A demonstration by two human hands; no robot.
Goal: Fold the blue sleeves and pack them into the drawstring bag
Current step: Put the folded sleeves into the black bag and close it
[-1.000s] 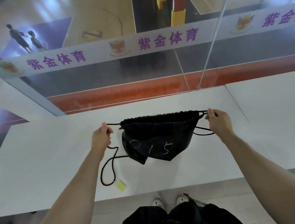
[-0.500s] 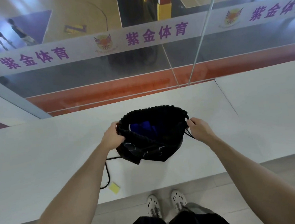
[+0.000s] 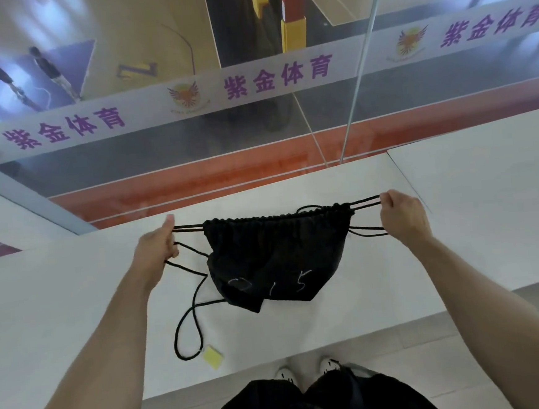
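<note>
The drawstring bag (image 3: 275,255) is soft, matte black cloth. Its mouth is gathered into a tight ruffled ridge along the top and its body sags in loose folds to a crumpled lower corner. It hangs between the two hands over the smooth, pale counter (image 3: 59,301); whether its bottom rests on the surface cannot be told. Thin black round cords (image 3: 364,201) run out of both ends of the mouth. The left grip (image 3: 155,245), a bare hand, is curled tight round the cords on its side with the thumb up. The right grip (image 3: 403,216) is likewise clenched on the cords at the other end. A slack loop of cord (image 3: 187,320) trails on the counter to a small square yellow tag (image 3: 213,356).

White hand-drawn figures (image 3: 268,286) on the bag's front read "015". Beyond the counter stands a glass wall, and on it a pale banner (image 3: 277,74) carries purple characters, 紫金体育, repeated beside a winged emblem (image 3: 185,96).

Half a second ago the mouth gaped wide, with the blue sleeves showing inside and both hands at its rim. Now the hands are farther apart, the mouth is drawn closed and the sleeves are hidden.
</note>
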